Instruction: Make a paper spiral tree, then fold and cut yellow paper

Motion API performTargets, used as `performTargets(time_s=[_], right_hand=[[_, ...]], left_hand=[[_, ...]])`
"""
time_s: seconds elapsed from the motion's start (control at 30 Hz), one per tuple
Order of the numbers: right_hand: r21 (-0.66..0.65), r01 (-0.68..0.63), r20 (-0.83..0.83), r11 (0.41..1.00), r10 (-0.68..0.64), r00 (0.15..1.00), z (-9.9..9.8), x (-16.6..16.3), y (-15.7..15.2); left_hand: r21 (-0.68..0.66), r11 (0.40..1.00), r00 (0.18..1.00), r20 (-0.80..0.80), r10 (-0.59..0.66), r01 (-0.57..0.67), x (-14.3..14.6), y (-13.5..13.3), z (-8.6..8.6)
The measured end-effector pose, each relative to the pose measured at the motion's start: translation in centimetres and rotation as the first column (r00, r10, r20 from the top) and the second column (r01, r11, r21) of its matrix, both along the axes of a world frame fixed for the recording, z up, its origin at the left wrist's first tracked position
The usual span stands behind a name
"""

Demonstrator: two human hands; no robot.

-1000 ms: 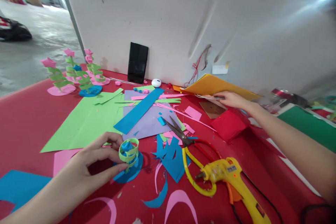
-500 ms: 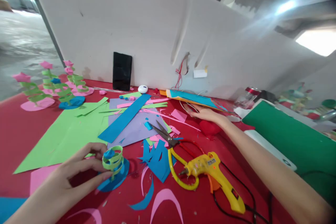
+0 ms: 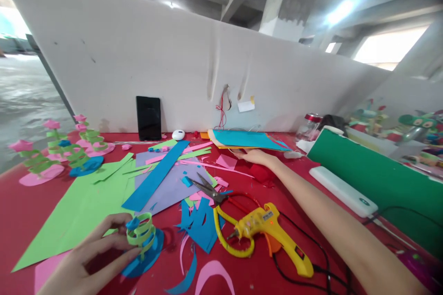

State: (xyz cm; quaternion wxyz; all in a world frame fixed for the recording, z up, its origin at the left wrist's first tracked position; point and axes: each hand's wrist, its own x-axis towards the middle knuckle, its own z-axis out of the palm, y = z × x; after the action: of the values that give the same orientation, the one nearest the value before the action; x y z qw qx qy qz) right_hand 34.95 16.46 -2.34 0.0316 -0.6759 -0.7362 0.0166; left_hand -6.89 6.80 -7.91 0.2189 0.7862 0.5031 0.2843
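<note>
My left hand (image 3: 86, 262) pinches a green paper spiral (image 3: 140, 234) that stands on a blue paper disc (image 3: 147, 258) at the near left of the red table. My right hand (image 3: 256, 157) reaches far across the table, fingers flat under the edge of a stack of coloured paper sheets (image 3: 245, 139) with a blue sheet on top. A red paper piece (image 3: 260, 173) lies just beside that wrist.
Yellow-handled scissors (image 3: 221, 207) and a yellow glue gun (image 3: 273, 235) lie mid-table among paper scraps. A large green sheet (image 3: 76, 207), a blue strip (image 3: 155, 176) and finished paper flowers (image 3: 55, 152) sit left. A green board (image 3: 374, 184), a jar (image 3: 308, 126) and a black phone (image 3: 148, 117) stand behind.
The orange top sheets that were lifted now lie flat, showing a blue sheet. My right hand stays at the stack's edge. The view has tilted upward; my left hand keeps the spiral.
</note>
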Motion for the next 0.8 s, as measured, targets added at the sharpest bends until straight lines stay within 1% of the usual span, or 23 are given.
performTargets(time_s=[0.1, 0.17, 0.27, 0.33, 0.37, 0.47, 0.57, 0.63, 0.7, 0.8], right_hand=[[0.071, 0.061, -0.021, 0.996, -0.059, 0.998, 0.2, -0.3, -0.9], [0.127, 0.131, -0.026, 0.983, -0.129, 0.991, 0.8, -0.3, -1.8], [0.231, 0.273, -0.036, 0.934, -0.272, 0.962, 2.2, 0.4, -3.4], [0.297, 0.339, -0.06, 0.893, -0.337, 0.94, 3.0, 1.0, -4.7], [0.32, 0.354, -0.075, 0.879, -0.349, 0.934, 3.2, 1.2, -5.4], [0.36, 0.337, -0.127, 0.87, -0.313, 0.941, 3.0, 1.7, -7.4], [0.394, 0.295, -0.182, 0.87, -0.241, 0.953, 2.2, 1.7, -9.1], [0.421, 0.303, -0.231, 0.855, -0.221, 0.947, 1.9, 1.4, -10.2], [0.44, 0.331, -0.29, 0.835, -0.217, 0.932, 1.9, 0.7, -11.3], [0.465, 0.358, -0.349, 0.81, -0.204, 0.915, 2.1, -0.7, -12.9]], left_hand=[[-0.066, 0.997, 0.988, 0.146, 0.053, -0.044, 0.7, -0.4, 0.6], [-0.079, 0.995, 0.979, 0.187, 0.076, -0.062, 1.0, -0.6, 1.1], [-0.092, 0.993, 0.98, 0.178, 0.091, -0.075, 1.1, -0.6, 1.3], [-0.101, 0.994, 0.988, 0.141, 0.056, -0.042, 0.8, -0.4, 1.2], [-0.103, 0.994, 0.992, 0.121, 0.039, -0.026, 0.7, -0.3, 1.2], [-0.111, 0.994, 0.997, 0.076, 0.016, -0.008, 0.4, 0.1, 1.3], [-0.173, 0.985, 0.999, 0.025, -0.021, 0.025, 0.4, 0.2, 2.0], [-0.194, 0.981, 1.0, 0.011, -0.028, 0.03, 0.5, 0.2, 2.4], [-0.174, 0.984, 1.0, 0.02, -0.02, 0.023, 0.6, 0.1, 2.7], [-0.133, 0.989, 0.997, 0.044, -0.061, 0.066, 0.6, 0.1, 2.7]])
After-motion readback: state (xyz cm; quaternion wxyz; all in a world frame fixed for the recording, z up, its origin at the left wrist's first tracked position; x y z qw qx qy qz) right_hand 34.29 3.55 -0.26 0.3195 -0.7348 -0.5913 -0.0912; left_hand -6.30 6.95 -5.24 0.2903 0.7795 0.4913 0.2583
